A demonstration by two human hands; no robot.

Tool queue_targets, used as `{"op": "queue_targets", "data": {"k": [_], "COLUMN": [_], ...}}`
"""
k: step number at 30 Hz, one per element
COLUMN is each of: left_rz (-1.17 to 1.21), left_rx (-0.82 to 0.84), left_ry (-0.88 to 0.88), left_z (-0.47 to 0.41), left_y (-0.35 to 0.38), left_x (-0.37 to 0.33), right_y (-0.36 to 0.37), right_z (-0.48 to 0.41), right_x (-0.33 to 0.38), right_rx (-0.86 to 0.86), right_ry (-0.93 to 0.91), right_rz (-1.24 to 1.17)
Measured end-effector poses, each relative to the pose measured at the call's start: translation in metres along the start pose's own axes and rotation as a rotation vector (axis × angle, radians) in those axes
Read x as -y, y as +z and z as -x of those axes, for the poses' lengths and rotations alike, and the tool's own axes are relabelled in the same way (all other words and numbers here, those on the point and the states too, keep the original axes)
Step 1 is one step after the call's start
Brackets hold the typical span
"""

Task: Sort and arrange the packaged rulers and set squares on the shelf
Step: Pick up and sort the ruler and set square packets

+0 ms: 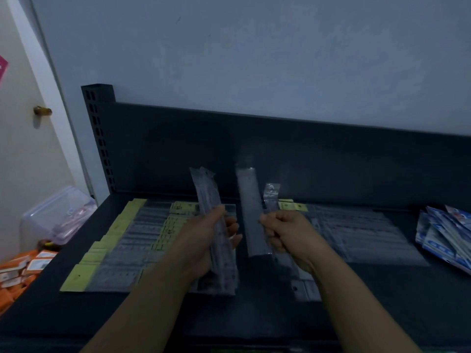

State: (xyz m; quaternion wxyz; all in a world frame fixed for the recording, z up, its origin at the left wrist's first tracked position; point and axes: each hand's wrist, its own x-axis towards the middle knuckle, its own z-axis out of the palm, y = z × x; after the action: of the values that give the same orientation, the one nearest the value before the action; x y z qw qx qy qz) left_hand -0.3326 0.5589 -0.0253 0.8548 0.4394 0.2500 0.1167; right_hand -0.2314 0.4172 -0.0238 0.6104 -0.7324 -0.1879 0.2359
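Observation:
My left hand (204,240) grips a bundle of clear-packaged rulers (207,192), held upright and tilted left above the dark shelf (254,312). My right hand (288,235) grips another clear ruler packet (272,193). Between the hands a single blurred ruler packet (251,210) stands nearly upright; which hand holds it I cannot tell. Rows of rulers with yellow header cards (119,240) lie flat on the shelf at left. Overlapping clear ruler packets (364,233) lie flat at right.
Blue-and-white packets (446,233) are piled at the shelf's right end. A clear plastic box (58,215) and orange-white cartons (23,268) sit left of the shelf. The shelf's dark back panel (254,149) rises behind, with a slotted post (98,133) at its left.

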Motion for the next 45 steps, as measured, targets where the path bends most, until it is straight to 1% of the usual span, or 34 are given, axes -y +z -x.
{"op": "queue_targets", "data": {"k": [1, 3, 6, 8, 11, 14, 17, 19, 21, 23, 25, 26, 27, 28, 30, 32, 33, 35, 38, 39, 40, 42, 45], "left_rz": [-0.005, -0.037, -0.050, -0.048, 0.020, 0.110, 0.002, -0.060, -0.084, -0.115, -0.217, -0.312, -0.436, -0.595, -0.975, -1.306, -1.408, -1.496, -1.474, -1.455, -1.447, -1.445, -1.449], "left_rx": [0.008, 0.050, 0.079, 0.055, 0.021, 0.048, 0.118, 0.183, 0.229, 0.195, 0.103, 0.049, 0.014, 0.012, 0.102, 0.204, 0.229, 0.237, 0.166, 0.138, 0.120, 0.113, 0.106], "left_ry": [0.000, 0.004, 0.039, 0.057, 0.078, 0.151, 0.222, 0.225, 0.265, 0.359, 0.418, 0.432, 0.464, 0.519, 0.630, 0.649, 0.634, 0.578, 0.508, 0.507, 0.507, 0.497, 0.483], "left_z": [0.000, 0.000, 0.001, 0.001, -0.001, -0.001, 0.004, 0.007, 0.008, 0.009, 0.010, 0.013, 0.016, 0.021, 0.030, 0.033, 0.033, 0.034, 0.037, 0.038, 0.039, 0.042, 0.047], "left_y": [0.003, 0.007, 0.014, 0.019, 0.024, 0.031, 0.034, 0.032, 0.025, 0.017, 0.006, 0.002, 0.000, 0.001, 0.009, 0.020, 0.023, 0.025, 0.023, 0.024, 0.026, 0.034, 0.046], "left_x": [0.000, 0.002, 0.005, 0.008, 0.012, 0.016, 0.019, 0.019, 0.017, 0.011, 0.009, 0.009, 0.010, 0.012, 0.021, 0.033, 0.039, 0.050, 0.059, 0.062, 0.064, 0.069, 0.071], "right_y": [0.000, 0.003, 0.007, 0.010, 0.015, 0.018, 0.006, -0.010, -0.033, -0.057, -0.081, -0.092, -0.102, -0.111, -0.119, -0.120, -0.120, -0.123, -0.127, -0.126, -0.124, -0.120, -0.125], "right_z": [0.003, 0.008, 0.016, 0.019, 0.025, 0.033, 0.038, 0.041, 0.044, 0.051, 0.061, 0.067, 0.073, 0.080, 0.090, 0.094, 0.094, 0.094, 0.100, 0.102, 0.103, 0.105, 0.105], "right_x": [-0.001, -0.002, -0.002, -0.003, -0.004, -0.005, -0.003, -0.001, 0.000, 0.000, -0.002, -0.002, -0.003, -0.003, -0.005, -0.014, -0.021, -0.039, -0.056, -0.060, -0.064, -0.067, -0.059], "right_rx": [0.013, 0.078, 0.185, 0.156, 0.109, 0.167, 0.220, 0.214, 0.192, 0.178, 0.160, 0.143, 0.127, 0.121, 0.131, 0.123, 0.111, 0.060, -0.064, -0.061, -0.037, 0.024, 0.061], "right_ry": [-0.012, -0.015, -0.010, -0.023, -0.027, 0.025, 0.008, -0.055, -0.137, -0.234, -0.288, -0.295, -0.297, -0.297, -0.297, -0.296, -0.300, -0.320, -0.225, -0.181, -0.162, -0.178, -0.214], "right_rz": [-0.053, -0.084, 0.012, 0.059, 0.031, -0.059, -0.124, -0.071, 0.067, 0.219, 0.354, 0.417, 0.471, 0.514, 0.597, 0.692, 0.726, 0.719, 0.497, 0.440, 0.438, 0.473, 0.464]}}
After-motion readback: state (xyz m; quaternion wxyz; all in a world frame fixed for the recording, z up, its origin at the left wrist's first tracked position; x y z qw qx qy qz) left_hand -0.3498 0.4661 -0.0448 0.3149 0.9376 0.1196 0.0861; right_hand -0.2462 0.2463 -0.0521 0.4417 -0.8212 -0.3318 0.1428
